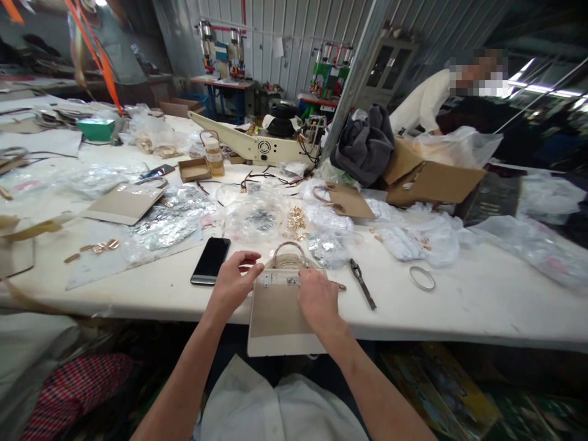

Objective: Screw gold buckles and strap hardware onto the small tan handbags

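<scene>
A small beige handbag with a curved handle lies at the front edge of the white table, half hanging over it. My left hand grips the bag's upper left corner, fingers curled in a pinch. My right hand presses on the bag's top flap near its clasp, fingers closed over it. A black phone lies just left of my left hand. A dark metal tool rests right of my right hand.
Plastic bags of gold hardware, foil sheets, cardboard pieces, an open carton, a grey cloth and a ring litter the table. A person bends over at the back right. Machines stand by the wall.
</scene>
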Demonstrator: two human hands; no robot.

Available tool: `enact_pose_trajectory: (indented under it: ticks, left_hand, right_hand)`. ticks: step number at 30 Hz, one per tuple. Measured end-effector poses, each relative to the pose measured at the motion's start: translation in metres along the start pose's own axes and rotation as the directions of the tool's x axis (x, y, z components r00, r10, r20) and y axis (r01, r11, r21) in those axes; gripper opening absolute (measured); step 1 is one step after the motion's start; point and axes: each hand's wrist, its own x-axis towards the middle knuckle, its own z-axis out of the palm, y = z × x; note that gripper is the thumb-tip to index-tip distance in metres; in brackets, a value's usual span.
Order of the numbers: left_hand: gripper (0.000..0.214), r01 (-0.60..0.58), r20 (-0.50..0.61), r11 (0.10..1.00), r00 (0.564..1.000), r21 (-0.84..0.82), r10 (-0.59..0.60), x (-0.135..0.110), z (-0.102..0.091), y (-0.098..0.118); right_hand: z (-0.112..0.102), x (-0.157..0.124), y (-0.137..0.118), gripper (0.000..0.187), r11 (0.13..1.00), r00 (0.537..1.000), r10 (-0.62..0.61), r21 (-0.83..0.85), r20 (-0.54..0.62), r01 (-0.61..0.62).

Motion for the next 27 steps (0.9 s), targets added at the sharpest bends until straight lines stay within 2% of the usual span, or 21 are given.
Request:
enact_pose_trajectory:
  ticks: [6, 12, 20, 27]
  left_hand:
    - [0.035, -0.004, 0.023, 1.0, 1.0, -0.003, 0.004, 0.0, 0.002, 0.004]
    - [0.034, -0.014, 0.032, 1.0, 0.999, 0.017, 0.013, -0.001, 0.003, 0.007]
    - [0.031, -0.076, 0.031, 0.996, 0.997, 0.05, 0.075, -0.003, 0.005, 0.018]
    - [0.029, -0.08, 0.05, 0.996, 0.996, 0.025, 0.079, -0.005, 0.009, 0.026]
  right_hand:
    - [-0.002, 0.001, 0.004, 0.04, 0.999, 0.999, 0.0, 0.046, 0.037, -0.002]
    - [0.001, 0.0, 0.007, 0.03, 0.997, 1.0, 0.003, 0.074, -0.017, -0.002]
    - [0.001, -0.001, 0.0, 0.04, 0.997, 0.999, -0.023, 0.072, -0.024, 0.025]
    - [0.009, 0.008, 0.014, 0.027, 0.992, 1.0, -0.001, 0.127, 0.021, -0.002]
